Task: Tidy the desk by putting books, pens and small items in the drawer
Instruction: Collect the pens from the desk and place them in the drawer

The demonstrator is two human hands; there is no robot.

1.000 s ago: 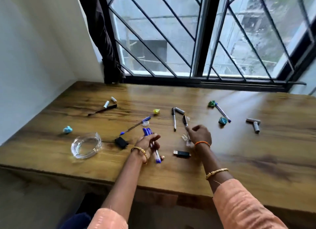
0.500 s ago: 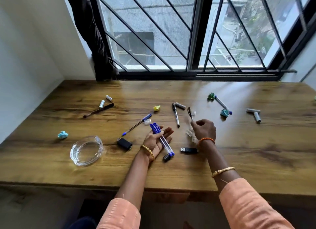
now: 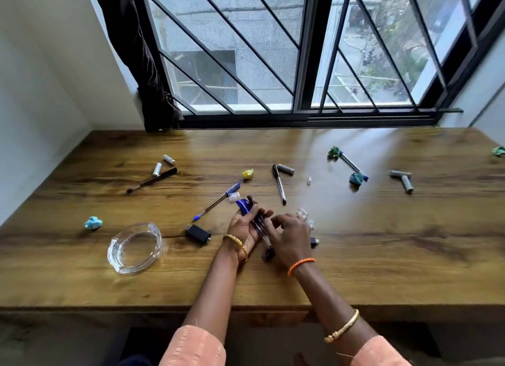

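Several pens (image 3: 257, 218) lie gathered across your upturned left hand (image 3: 247, 227), blue caps pointing away from you, its fingers (image 3: 263, 213) curling loosely round them. Your right hand (image 3: 287, 236) sits just beside it, palm down, its fingers (image 3: 274, 221) bent onto the bundle as if adding or settling one more; whether they actually pinch a pen you cannot tell from the single head view, since the hand's back hides the tips.

Beyond your fingers, a black-capped pen (image 3: 279, 184) lies loose, and to the left of them a blue ballpoint (image 3: 217, 201) rests beside a small clear cap. Farther left are a dark pen (image 3: 151, 180), two small batteries, a crumpled blue scrap (image 3: 93, 223) and a glass ashtray (image 3: 135, 247); a black adapter (image 3: 198, 233) lies near your left wrist. Off to the right of your fingers sit another pen (image 3: 352, 166) between two green paper balls, and a pair of grey cylinders (image 3: 401, 178).

No drawer is in sight and no books appear on the surface (image 3: 382, 256). By my judgement you are early: only a handful of pens are collected, nothing is stowed, and most small items remain scattered.
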